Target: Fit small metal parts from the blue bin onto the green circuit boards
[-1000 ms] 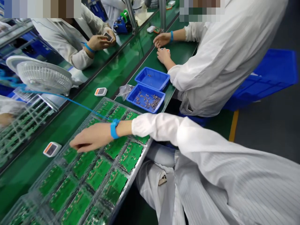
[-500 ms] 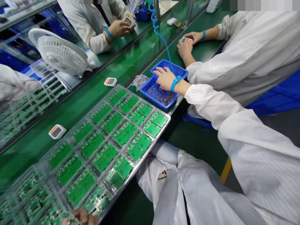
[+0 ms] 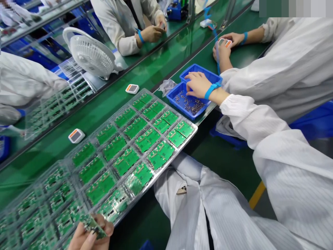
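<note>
My left hand (image 3: 92,231) is at the bottom left, its thumb and fingers closed on a green circuit board (image 3: 94,225) held tilted above the trays. Over at the blue bins, my right hand (image 3: 199,84) has a blue strap on its wrist and hovers with fingers apart. Nothing shows between those fingers, though the fingertips are partly hidden. Below it, a blue bin (image 3: 173,105) contains many small dark parts that look like screws. A clear plastic tray (image 3: 196,129) holds rows of green circuit boards (image 3: 147,139). A second tray of populated boards (image 3: 56,199) lies to its left.
White devices with orange marks (image 3: 76,135) (image 3: 132,89) rest on the green conveyor belt (image 3: 114,104). Crumpled plastic (image 3: 167,86) lies by the bins. A white fan (image 3: 91,55) stands across the belt. Co-workers' hands (image 3: 225,50) (image 3: 153,33) handle small devices nearby.
My left hand has come up further into view with the circuit board. My right hand stays over the bins, its fingers lower and more curved. The whole view has shifted slightly.
</note>
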Available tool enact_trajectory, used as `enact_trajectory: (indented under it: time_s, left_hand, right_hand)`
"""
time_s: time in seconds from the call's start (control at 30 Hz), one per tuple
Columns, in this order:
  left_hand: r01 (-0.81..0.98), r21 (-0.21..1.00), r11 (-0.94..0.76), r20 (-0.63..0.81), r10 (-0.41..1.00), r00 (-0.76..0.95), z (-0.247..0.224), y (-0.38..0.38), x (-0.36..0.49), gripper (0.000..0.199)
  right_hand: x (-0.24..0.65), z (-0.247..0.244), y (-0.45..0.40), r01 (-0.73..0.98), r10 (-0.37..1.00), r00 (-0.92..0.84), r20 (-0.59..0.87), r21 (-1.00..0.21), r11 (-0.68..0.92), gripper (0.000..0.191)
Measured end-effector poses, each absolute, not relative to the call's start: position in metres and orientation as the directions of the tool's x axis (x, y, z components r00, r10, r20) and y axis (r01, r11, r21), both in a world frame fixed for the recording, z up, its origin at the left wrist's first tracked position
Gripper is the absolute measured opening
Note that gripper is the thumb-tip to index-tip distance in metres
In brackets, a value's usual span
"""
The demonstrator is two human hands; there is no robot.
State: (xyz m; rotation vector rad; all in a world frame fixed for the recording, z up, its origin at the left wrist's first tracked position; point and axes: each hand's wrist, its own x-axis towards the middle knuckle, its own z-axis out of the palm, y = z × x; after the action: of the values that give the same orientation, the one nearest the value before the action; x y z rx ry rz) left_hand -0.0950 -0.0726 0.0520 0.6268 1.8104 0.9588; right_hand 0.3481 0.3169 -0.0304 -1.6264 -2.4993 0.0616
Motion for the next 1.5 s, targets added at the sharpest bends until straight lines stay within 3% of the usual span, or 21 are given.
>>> enact_trajectory:
  time_s: [0.17,0.37,0.53,0.6,0.7,0.77,0.87,1.03,1.17,1.3,1.4,1.5]
  left_hand:
    - [-0.06,0.872,0.485,-0.442,0.731,-0.519,0.04,-0.075,-0.121,0.054]
    - [-0.196,0.9,0.389,-0.43,0.719,-0.546,0.021,-0.081,-0.142,0.064]
    - [-0.04,0.949,0.312,-0.3,0.859,-0.414,0.032,-0.047,-0.129,0.109]
    - [0.021,0.972,0.235,-0.212,0.911,-0.355,0.032,-0.029,-0.128,0.097]
    - [0.269,0.949,0.165,-0.082,0.952,-0.293,0.024,-0.003,-0.133,0.061]
    - [0.383,0.913,0.139,-0.033,0.962,-0.271,0.016,0.01,-0.138,0.045]
    - [0.414,0.902,0.126,-0.033,0.974,-0.225,0.007,0.021,-0.147,0.041]
    - [0.505,0.854,0.13,-0.081,0.99,-0.117,0.002,0.006,-0.151,0.036]
    - [0.55,0.823,0.143,-0.137,0.989,-0.052,-0.003,-0.014,-0.143,0.033]
    - [0.67,0.739,0.066,-0.111,0.993,0.025,-0.008,-0.021,-0.135,0.031]
    - [0.715,0.699,0.012,-0.077,0.995,0.058,-0.011,-0.021,-0.129,0.026]
    - [0.746,0.666,0.009,0.007,1.0,-0.019,-0.015,-0.022,-0.124,0.023]
  right_hand:
    - [0.362,-0.03,0.313,0.874,0.892,-0.419,0.17,-0.192,0.447,0.034]
    - [0.362,-0.031,0.3,0.869,0.882,-0.441,0.164,-0.169,0.465,0.031]
    - [0.351,-0.025,0.298,0.877,0.884,-0.448,0.13,-0.126,0.463,0.029]
    - [0.345,-0.024,0.301,0.886,0.889,-0.436,0.138,-0.11,0.451,0.027]
    - [0.338,-0.024,0.305,0.892,0.903,-0.389,0.183,-0.17,0.419,0.027]
    - [0.335,-0.026,0.305,0.88,0.918,-0.331,0.22,-0.279,0.385,0.032]
    - [0.333,-0.031,0.302,0.808,0.943,-0.233,0.237,-0.492,0.323,0.041]
    - [0.316,-0.036,0.294,0.453,0.974,-0.067,0.217,-0.863,0.224,0.048]
    - [0.29,-0.022,0.281,0.362,0.997,-0.009,0.073,-0.93,0.071,0.038]
    - [0.27,-0.008,0.272,0.289,0.998,-0.062,-0.024,-0.957,-0.005,0.022]
    - [0.26,-0.009,0.266,0.242,0.988,-0.151,-0.028,-0.97,0.01,0.024]
    - [0.243,-0.017,0.257,0.1,0.955,-0.296,0.034,-0.993,0.066,0.038]
